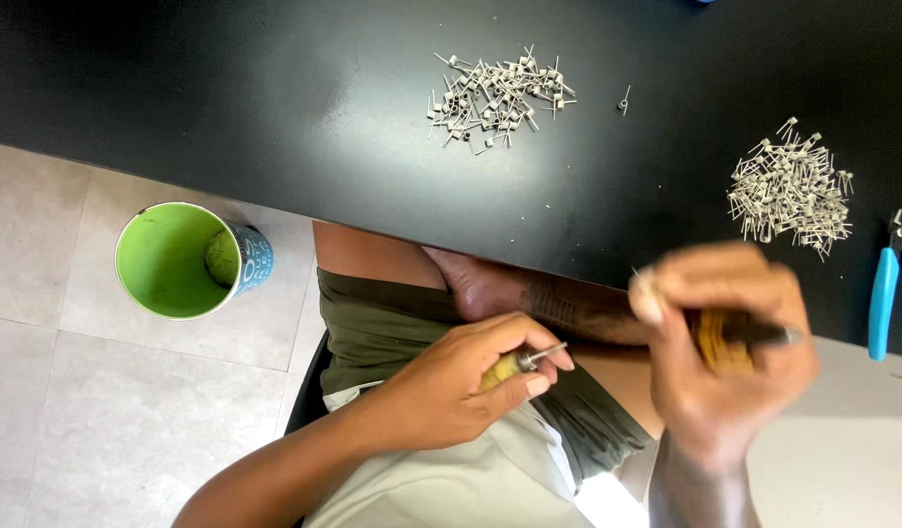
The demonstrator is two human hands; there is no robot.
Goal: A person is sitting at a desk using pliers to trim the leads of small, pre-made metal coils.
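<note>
- Head view: my left hand (451,386) is closed round a small yellow-handled tool with a thin steel shaft (524,360), held over my lap, just below the black table edge (275,186).
- It looks light, stiff and a bit slick; I'd grip the handle, not the shaft.
- My right hand (729,357) is blurred, fingers wrapped on a dark-tipped yellowish tool (734,337).
- Two piles of tiny grey wire coils (498,96) sit on the table.

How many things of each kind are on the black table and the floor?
Heaps of small metal coils: 2
Stray coil lying alone: 1
Blue-handled pliers: 1
Green cup on the floor: 1
Total: 5
</note>
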